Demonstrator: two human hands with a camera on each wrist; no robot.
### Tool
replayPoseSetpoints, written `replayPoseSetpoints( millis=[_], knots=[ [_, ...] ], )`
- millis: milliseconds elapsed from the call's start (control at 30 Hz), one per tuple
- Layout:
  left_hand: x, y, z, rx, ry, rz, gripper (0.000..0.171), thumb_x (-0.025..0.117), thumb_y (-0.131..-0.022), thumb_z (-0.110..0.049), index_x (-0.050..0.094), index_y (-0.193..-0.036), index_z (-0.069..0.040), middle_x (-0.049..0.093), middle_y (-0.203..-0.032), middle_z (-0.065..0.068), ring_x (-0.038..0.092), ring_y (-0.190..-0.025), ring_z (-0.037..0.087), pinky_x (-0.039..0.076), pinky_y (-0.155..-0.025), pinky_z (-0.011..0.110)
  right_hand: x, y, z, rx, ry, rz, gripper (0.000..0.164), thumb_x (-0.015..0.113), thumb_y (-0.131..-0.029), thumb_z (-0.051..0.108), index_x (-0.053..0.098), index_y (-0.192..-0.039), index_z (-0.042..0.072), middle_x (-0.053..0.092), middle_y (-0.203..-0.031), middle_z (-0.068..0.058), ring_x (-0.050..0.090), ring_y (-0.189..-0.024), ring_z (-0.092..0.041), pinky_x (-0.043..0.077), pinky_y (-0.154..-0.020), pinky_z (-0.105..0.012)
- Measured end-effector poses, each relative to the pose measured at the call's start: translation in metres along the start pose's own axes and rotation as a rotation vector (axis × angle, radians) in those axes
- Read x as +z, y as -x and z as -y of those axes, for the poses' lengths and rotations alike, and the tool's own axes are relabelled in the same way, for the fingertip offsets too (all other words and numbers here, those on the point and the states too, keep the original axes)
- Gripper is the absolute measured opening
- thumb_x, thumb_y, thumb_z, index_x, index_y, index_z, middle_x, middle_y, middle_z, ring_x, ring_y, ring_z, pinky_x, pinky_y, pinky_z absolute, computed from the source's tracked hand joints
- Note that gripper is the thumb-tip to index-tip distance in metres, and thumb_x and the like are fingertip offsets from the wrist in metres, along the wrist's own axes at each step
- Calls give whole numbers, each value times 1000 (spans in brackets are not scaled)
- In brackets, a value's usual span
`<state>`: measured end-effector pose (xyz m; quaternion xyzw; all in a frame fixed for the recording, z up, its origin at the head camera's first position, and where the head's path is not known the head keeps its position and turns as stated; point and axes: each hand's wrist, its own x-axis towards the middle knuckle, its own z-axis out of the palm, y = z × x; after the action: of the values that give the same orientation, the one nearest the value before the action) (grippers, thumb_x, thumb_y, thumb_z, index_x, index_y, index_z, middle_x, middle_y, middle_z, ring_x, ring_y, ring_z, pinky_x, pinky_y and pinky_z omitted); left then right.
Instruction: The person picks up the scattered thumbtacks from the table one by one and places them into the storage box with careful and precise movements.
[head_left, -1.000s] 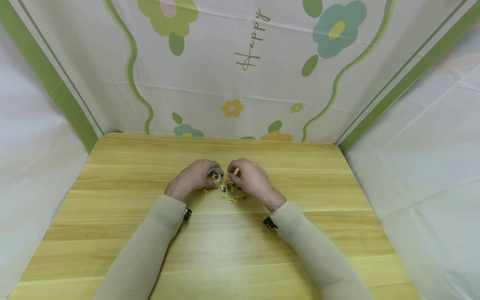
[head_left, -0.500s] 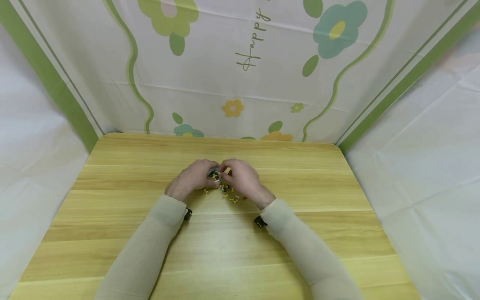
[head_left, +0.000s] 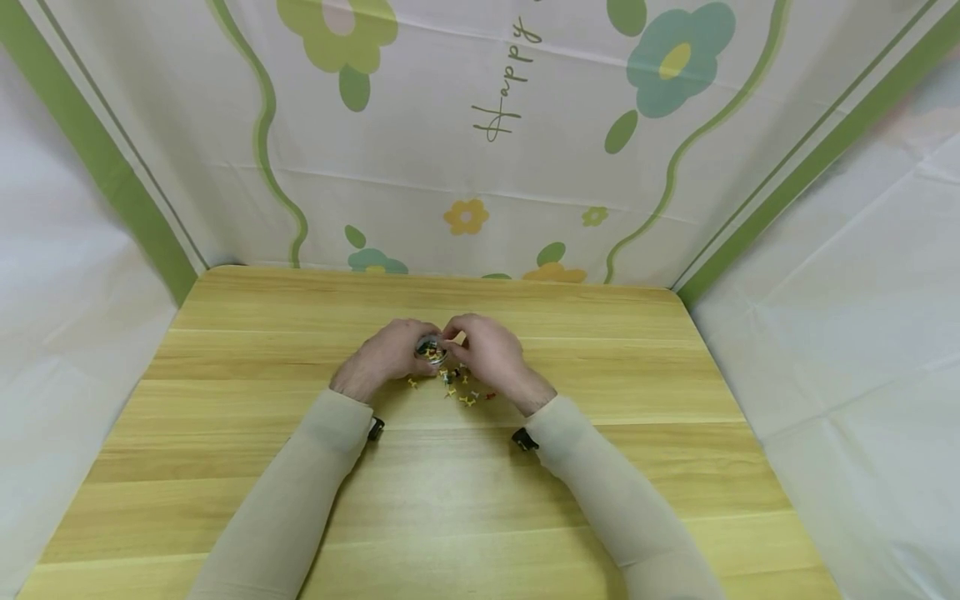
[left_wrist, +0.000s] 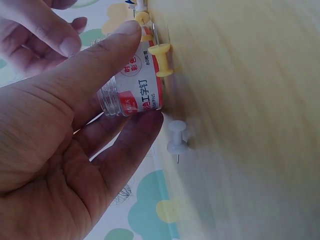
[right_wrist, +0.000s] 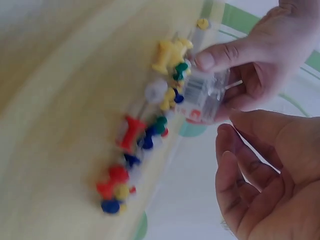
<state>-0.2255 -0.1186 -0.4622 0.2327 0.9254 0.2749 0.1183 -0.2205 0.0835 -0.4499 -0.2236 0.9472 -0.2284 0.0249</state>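
My left hand [head_left: 388, 347] holds a small clear push-pin jar [left_wrist: 142, 85] by its sides, thumb on one side and fingers on the other. The jar stands upright on the table, and pins show inside its mouth in the head view. Just right of the rim is my right hand [head_left: 491, 354], fingers loosely bent; no pin is visible between the fingertips. Loose push pins lie around the jar, among them a yellow push pin [left_wrist: 161, 60], a white push pin [left_wrist: 177, 136] and a red push pin [right_wrist: 131, 133].
The wooden table [head_left: 450, 500] extends around both hands. A white floral cloth [head_left: 420, 150] hangs behind its far edge, with pale cloth on both sides. Several more pins, such as a blue push pin [right_wrist: 110, 206], are scattered on the near side of the jar.
My right hand has moved left to the jar's mouth, then drawn back slightly to the right. An orange-toned patch earlier seen between its fingers no longer shows. My left hand and the jar stay put.
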Motion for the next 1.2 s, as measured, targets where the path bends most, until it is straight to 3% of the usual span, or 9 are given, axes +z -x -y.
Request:
replayPoseSetpoints(
  millis=[233, 500, 900, 1200],
  knots=[
    [0, 1, -2, -20, -4, -7, 60, 86, -85, -23, 64, -139, -8, 67, -131, 13, 60, -122, 32, 47, -106, 49, -23, 9, -12, 10, 128, 26, 14, 74, -97, 24, 76, -110, 21, 72, -114, 7, 65, -80, -4, 53, -61, -24],
    [-1, 2, -3, -16, 1, -14, 61, 87, -84, -22, 64, -139, -7, 67, -132, 14, 59, -123, 33, 46, -107, 51, -47, 21, -30, 10, 227, 87, 14, 76, -95, 23, 77, -109, 20, 74, -110, 7, 68, -91, -13, 57, -68, -34],
    [0, 2, -3, -13, 15, -18, 61, 87, -84, -22, 64, -138, -7, 68, -131, 14, 60, -122, 34, 47, -107, 51, -62, 29, -61, 44, 326, 184, 16, 76, -95, 20, 76, -111, 17, 74, -107, 6, 68, -97, -17, 57, -74, -41],
    [1, 1, -3, -17, 7, -15, 61, 87, -84, -23, 64, -139, -8, 67, -132, 13, 59, -123, 33, 46, -107, 51, -68, 31, -70, 75, 345, 191, 16, 76, -95, 20, 77, -110, 17, 73, -106, 4, 67, -97, -18, 56, -75, -43]
  ],
)
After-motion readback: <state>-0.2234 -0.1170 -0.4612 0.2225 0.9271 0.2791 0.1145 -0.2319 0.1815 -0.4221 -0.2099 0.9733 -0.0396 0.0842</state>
